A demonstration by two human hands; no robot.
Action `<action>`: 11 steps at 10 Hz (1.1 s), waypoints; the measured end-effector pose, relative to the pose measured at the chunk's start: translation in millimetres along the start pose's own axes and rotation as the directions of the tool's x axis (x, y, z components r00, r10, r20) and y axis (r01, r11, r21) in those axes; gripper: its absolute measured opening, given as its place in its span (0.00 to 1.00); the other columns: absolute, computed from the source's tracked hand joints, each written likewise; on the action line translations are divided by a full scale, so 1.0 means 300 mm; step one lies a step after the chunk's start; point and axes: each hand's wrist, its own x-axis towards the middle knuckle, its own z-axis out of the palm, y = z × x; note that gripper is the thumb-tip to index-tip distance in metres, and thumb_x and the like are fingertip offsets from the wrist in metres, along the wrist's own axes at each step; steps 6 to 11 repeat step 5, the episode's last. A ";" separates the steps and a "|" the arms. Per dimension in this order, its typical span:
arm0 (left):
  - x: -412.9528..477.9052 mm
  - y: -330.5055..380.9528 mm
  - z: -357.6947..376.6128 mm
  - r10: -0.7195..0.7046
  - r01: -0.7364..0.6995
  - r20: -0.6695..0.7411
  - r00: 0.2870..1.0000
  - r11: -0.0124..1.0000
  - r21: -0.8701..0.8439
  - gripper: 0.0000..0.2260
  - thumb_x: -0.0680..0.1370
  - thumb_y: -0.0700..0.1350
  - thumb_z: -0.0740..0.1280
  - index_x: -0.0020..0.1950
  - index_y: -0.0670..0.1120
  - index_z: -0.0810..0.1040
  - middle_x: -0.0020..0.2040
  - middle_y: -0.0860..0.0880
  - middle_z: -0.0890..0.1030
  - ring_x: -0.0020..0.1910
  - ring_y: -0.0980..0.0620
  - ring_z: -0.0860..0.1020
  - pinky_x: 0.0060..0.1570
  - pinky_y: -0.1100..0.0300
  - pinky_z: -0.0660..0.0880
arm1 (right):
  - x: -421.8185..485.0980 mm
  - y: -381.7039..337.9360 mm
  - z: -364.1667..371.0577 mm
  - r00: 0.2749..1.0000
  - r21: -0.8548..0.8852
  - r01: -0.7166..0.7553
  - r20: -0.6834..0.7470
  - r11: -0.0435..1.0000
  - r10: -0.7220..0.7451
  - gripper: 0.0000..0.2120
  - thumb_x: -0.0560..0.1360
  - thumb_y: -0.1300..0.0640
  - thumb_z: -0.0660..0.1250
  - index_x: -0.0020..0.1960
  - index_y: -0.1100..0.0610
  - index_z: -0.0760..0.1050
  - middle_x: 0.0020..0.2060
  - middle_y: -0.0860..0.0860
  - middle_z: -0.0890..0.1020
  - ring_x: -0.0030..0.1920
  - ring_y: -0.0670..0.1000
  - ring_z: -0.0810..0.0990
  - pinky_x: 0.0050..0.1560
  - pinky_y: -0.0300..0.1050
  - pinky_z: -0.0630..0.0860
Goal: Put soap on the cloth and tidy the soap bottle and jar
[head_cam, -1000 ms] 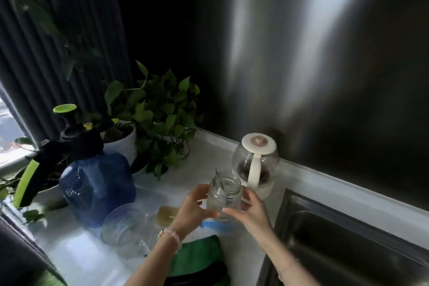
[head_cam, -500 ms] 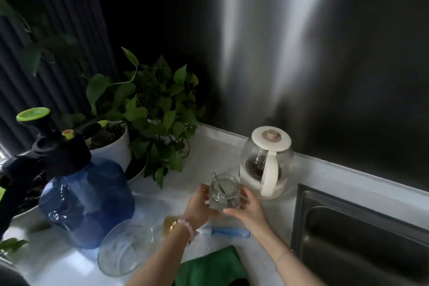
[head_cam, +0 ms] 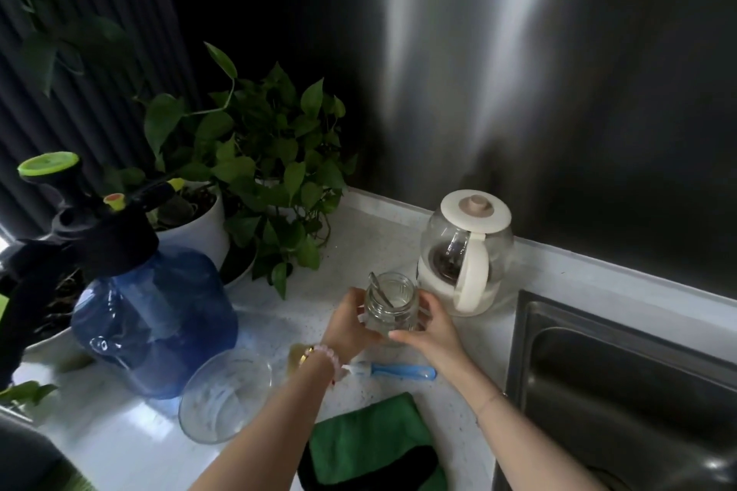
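Note:
A clear glass jar (head_cam: pixel 393 301) with a metal spoon standing in it is upright near the back of the white counter (head_cam: pixel 375 235). My left hand (head_cam: pixel 351 325) wraps its left side and my right hand (head_cam: pixel 432 327) its right side. A green cloth with a black edge (head_cam: pixel 371 446) lies on the counter near me, between my forearms. A yellowish thing (head_cam: pixel 296 357), maybe the soap bottle, shows behind my left wrist, mostly hidden.
A glass kettle with a cream lid (head_cam: pixel 466 251) stands just right of the jar. A blue brush (head_cam: pixel 399 372) lies behind the cloth. Left are a glass bowl (head_cam: pixel 223 395), a blue sprayer (head_cam: pixel 155 311) and potted plants (head_cam: pixel 259 171). The steel sink (head_cam: pixel 622 391) is on the right.
Both hands have carried the jar away from me toward the kettle and lowered it onto the counter. The camera has tipped down, showing more of the cloth.

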 end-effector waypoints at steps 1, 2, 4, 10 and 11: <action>-0.015 0.002 -0.004 -0.014 0.015 0.025 1.000 1.000 -0.005 0.31 0.65 0.33 0.74 0.65 0.39 0.66 0.63 0.42 0.74 0.56 0.51 0.73 0.49 0.65 0.74 | -0.011 -0.006 -0.001 1.000 -0.027 -0.011 0.021 1.000 0.011 0.35 0.60 0.72 0.75 0.59 0.49 0.68 0.56 0.49 0.78 0.62 0.54 0.75 0.67 0.53 0.70; -0.024 0.002 -0.009 0.009 -0.009 0.026 1.000 1.000 0.000 0.30 0.67 0.32 0.73 0.66 0.39 0.67 0.62 0.43 0.75 0.54 0.53 0.73 0.39 0.69 0.74 | -0.027 -0.016 -0.007 0.999 -0.053 -0.004 0.043 0.999 0.006 0.36 0.62 0.71 0.75 0.65 0.52 0.68 0.57 0.48 0.78 0.63 0.53 0.75 0.67 0.52 0.71; -0.029 0.005 -0.023 0.017 -0.017 0.014 1.000 0.999 -0.028 0.21 0.71 0.31 0.68 0.64 0.36 0.69 0.62 0.37 0.77 0.58 0.41 0.77 0.58 0.53 0.76 | -0.069 -0.073 -0.031 1.000 -0.055 -0.005 0.027 0.998 0.006 0.37 0.65 0.70 0.73 0.71 0.60 0.63 0.67 0.54 0.72 0.68 0.53 0.70 0.70 0.50 0.67; -0.047 0.014 -0.035 -0.020 0.019 -0.036 0.999 1.000 -0.012 0.20 0.73 0.34 0.67 0.64 0.37 0.71 0.62 0.39 0.77 0.59 0.43 0.77 0.58 0.53 0.75 | -0.099 -0.106 -0.042 1.000 -0.108 0.005 -0.018 0.994 -0.007 0.31 0.68 0.67 0.72 0.68 0.61 0.67 0.63 0.56 0.75 0.63 0.55 0.75 0.65 0.48 0.71; -0.047 0.014 -0.035 -0.020 0.019 -0.036 0.999 1.000 -0.012 0.20 0.73 0.34 0.67 0.64 0.37 0.71 0.62 0.39 0.77 0.59 0.43 0.77 0.58 0.53 0.75 | -0.099 -0.106 -0.042 1.000 -0.108 0.005 -0.018 0.994 -0.007 0.31 0.68 0.67 0.72 0.68 0.61 0.67 0.63 0.56 0.75 0.63 0.55 0.75 0.65 0.48 0.71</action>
